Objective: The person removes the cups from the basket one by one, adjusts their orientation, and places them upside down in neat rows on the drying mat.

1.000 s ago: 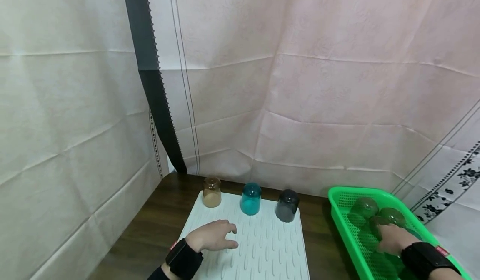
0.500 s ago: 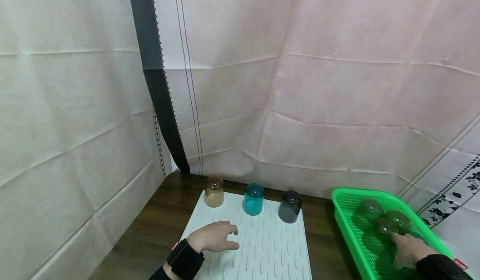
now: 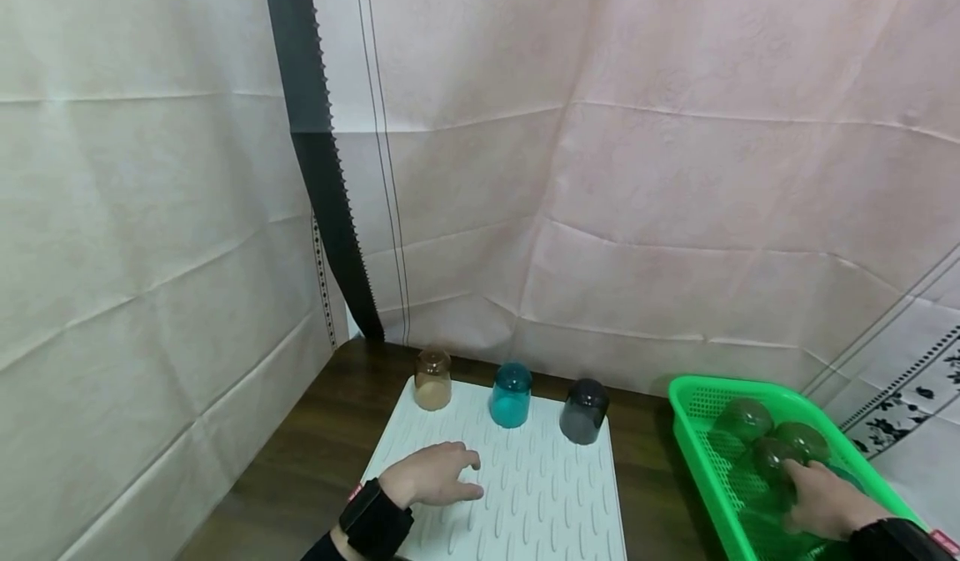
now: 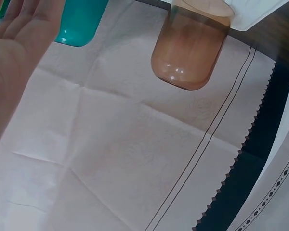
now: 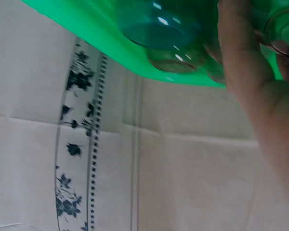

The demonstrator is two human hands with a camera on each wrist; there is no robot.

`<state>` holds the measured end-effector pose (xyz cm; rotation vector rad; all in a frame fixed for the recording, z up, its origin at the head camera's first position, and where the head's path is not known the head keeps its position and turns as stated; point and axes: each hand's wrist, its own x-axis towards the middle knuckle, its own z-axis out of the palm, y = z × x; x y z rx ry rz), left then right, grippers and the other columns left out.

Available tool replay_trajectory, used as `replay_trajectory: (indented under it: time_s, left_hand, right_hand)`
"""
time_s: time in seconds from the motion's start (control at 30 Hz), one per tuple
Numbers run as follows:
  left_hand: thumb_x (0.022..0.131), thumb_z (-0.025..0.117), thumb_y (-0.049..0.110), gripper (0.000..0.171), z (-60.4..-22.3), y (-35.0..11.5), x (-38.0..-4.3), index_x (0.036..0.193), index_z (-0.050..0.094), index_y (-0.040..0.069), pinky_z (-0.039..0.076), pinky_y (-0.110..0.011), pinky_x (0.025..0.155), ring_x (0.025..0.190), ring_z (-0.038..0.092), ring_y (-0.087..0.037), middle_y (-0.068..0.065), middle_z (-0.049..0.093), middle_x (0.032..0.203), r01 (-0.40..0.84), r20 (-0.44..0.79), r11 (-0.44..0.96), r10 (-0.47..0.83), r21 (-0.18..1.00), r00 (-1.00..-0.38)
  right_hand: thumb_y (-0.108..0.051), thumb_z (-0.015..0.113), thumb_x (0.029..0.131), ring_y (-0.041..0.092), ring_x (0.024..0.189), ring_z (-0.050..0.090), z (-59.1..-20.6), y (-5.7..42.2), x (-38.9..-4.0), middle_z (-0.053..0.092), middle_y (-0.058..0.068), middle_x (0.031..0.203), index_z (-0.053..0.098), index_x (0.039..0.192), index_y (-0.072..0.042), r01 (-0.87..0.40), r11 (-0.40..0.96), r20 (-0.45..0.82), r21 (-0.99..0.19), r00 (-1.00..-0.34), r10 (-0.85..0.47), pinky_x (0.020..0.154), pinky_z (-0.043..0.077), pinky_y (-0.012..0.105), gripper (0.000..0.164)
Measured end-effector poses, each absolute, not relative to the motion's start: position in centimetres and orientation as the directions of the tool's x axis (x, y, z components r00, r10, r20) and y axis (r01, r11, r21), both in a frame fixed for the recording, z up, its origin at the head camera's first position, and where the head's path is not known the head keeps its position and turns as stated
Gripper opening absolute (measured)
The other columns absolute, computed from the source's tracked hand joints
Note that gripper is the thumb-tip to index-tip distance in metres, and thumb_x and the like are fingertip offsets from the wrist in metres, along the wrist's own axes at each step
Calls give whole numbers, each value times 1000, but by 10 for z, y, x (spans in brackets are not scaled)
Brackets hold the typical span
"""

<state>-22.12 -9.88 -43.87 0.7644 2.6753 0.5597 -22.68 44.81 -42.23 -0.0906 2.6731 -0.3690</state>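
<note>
Right hand: fingertip touches a brown tumbler in the green basket; can't tell if the fingers are clamped on it. Left hand: fingers apart, nothing held, over the white ridged mat.

Change over the last second: right hand has shifted right inside the basket, uncovering more of that tumbler. Left hand hasn't moved noticeably. My read: still sorting out a hold, no lift yet.

Also in basket: two greenish tumblers behind, a teal tumbler near the fingers.

Along the mat's far edge, upside down and well apart: amber tumbler, blue tumbler, smoky grey tumbler. Mat and basket sit on the dark wood tabletop.

Writing: right wrist strap has a red tag, illegible. No readable brands.
</note>
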Motion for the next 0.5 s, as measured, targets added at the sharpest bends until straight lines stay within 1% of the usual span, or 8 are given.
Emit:
replay_trajectory:
  time_s: [0.07,0.13,0.23,0.3,0.37,0.47,0.5]
  left_hand:
    - [88,63,40,36,-440,-98,-220,112,66,13,48,-31,75,78,50,-8,5,58,94,441,-171,786,552,434,-816]
    - [88,64,40,37,-440,-97,-220,113,66,13,47,-31,74,78,49,-8,5,58,94,442,-164,793,545,419,-822]
    - [88,64,40,37,-439,-96,-219,114,65,13,47,-31,73,78,49,-9,5,57,94,442,-164,805,536,396,-829]
    - [88,65,39,37,-439,-96,-217,114,65,13,46,-31,72,78,49,-10,4,57,94,450,-157,807,537,382,-829]
    - [88,65,38,36,-438,-95,-216,114,65,13,46,-31,71,79,49,-10,2,57,96,466,-141,806,543,365,-828]
    - [88,65,38,36,-437,-93,-214,114,65,13,45,-31,71,81,50,-12,1,57,97,482,-117,809,544,337,-831]
    - [87,65,38,37,-437,-92,-214,114,65,13,45,-32,72,82,50,-12,1,57,97,483,-112,813,540,325,-834]
  right_hand:
    - [-31,79,72,55,102,42,-414,439,-225,48,35,109,40,125,18,-35,959,-373,-281,-917,-143,81,41,57,82]
    - [-33,79,72,46,96,50,-405,431,-224,53,24,103,45,120,14,-75,954,-312,-291,-935,-169,76,44,50,75]
    - [-35,79,73,34,89,54,-392,420,-220,54,11,98,49,116,8,-135,943,-219,-305,-953,-207,71,45,42,67]
    - [-35,80,72,31,83,55,-383,416,-217,55,9,93,51,112,9,-198,939,-105,-282,-966,-235,68,45,39,66]
    - [-36,80,71,34,83,56,-374,412,-214,57,12,93,51,112,11,-230,940,-17,-252,-970,-242,67,46,41,69]
    - [-41,80,70,33,80,56,-360,405,-208,58,16,94,52,113,11,-229,954,84,-196,-973,-216,62,45,42,73]
    - [-42,80,70,34,82,57,-356,402,-206,58,18,97,51,115,11,-217,957,85,-194,-975,-204,62,45,43,75]
